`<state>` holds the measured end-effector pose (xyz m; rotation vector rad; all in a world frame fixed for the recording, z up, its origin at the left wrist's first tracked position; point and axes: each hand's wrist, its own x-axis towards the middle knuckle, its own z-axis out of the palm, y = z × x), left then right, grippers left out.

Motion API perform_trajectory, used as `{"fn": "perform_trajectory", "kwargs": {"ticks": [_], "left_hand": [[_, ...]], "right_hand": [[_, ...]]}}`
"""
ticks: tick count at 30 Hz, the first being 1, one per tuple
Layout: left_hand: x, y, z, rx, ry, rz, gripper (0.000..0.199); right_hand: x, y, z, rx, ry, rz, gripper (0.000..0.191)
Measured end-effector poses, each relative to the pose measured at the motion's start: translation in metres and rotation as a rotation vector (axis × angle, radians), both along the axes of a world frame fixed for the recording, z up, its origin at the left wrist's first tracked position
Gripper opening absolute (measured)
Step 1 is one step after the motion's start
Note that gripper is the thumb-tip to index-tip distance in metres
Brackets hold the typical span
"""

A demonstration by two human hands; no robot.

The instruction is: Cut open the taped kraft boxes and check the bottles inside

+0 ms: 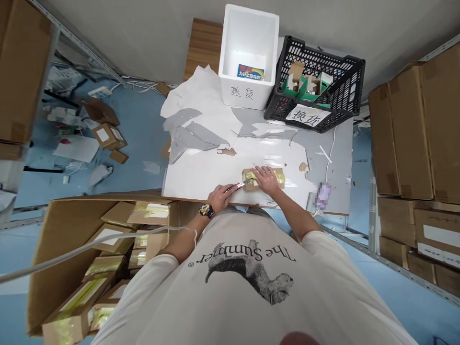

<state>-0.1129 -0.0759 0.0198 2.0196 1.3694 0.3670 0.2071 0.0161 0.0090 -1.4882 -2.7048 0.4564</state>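
Note:
My left hand (220, 197), with a watch on its wrist, is closed around a knife (237, 186) with red and white on it. The knife's blade points right and touches the near left part of a small cardboard box (281, 179) wrapped in yellowish tape. On top of this box lies my right hand (266, 179), its fingers bent over the far side and gripping it. The box rests on the white table surface (201, 175) near its front edge. The palm side of my right hand is hidden.
A white foam bin (239, 93) and a black crate (345, 91) holding green boxes stand at the table's back. Torn paper (194, 96) covers the back left. A large carton (59, 239) of taped packages is at lower left; shelved boxes (409, 139) are at right.

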Motion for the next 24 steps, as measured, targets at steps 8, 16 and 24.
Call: {"fn": "perform_trajectory", "kwargs": {"ticks": [8, 16, 24], "left_hand": [[0.008, 0.002, -0.007, 0.000, 0.046, 0.018, 0.059], [0.012, 0.010, -0.006, 0.055, 0.059, 0.012, 0.058], [0.007, 0.013, -0.013, 0.029, -0.016, 0.066, 0.057]], "right_hand": [[0.001, -0.003, -0.003, 0.018, 0.014, -0.006, 0.058], [-0.001, -0.004, -0.007, 0.065, 0.022, -0.043, 0.058], [-0.004, 0.001, -0.011, 0.065, -0.008, -0.044, 0.057]]}}
